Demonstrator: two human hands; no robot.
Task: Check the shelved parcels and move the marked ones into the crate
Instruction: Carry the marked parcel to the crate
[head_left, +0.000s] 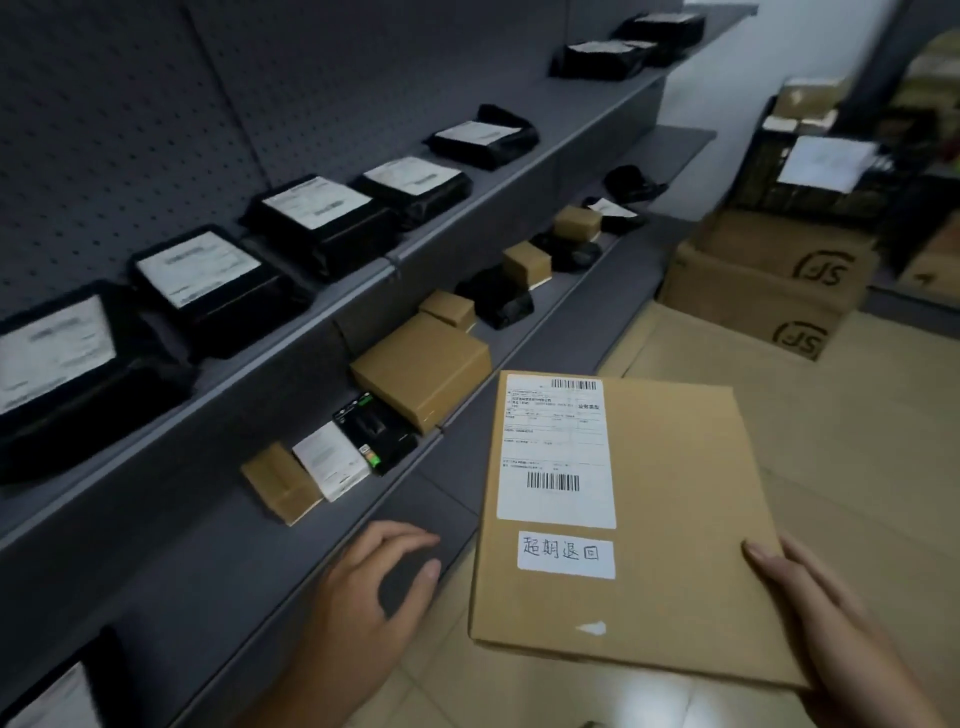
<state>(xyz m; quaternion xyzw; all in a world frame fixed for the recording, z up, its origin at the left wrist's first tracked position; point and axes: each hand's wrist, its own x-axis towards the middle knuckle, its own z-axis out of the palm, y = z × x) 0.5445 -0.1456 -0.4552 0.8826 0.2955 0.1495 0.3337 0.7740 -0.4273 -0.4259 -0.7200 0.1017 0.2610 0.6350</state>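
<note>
- Shelving (587, 114), left side: two tiers running near to far, with parcels lying label-up so you can read them without lifting.
- Black bagged parcels (317, 218) line the upper tier; small brown boxes (421, 364) sit on the lower.
- Dark crate-like bin (810, 192), far right, blurred; likely the drop point, well apart from you.
- Flat brown parcel (675, 519), near centre-right, held level above the floor, face up for checking.
- Your right hand (810, 597) grips its near right corner, fingers over the top face.
- Your left hand (363, 582) hovers over the lower shelf edge, loosely curled, holding nothing.
- Handwritten sticker (563, 553) sits below the printed label (556, 452); probably the mark.
</note>
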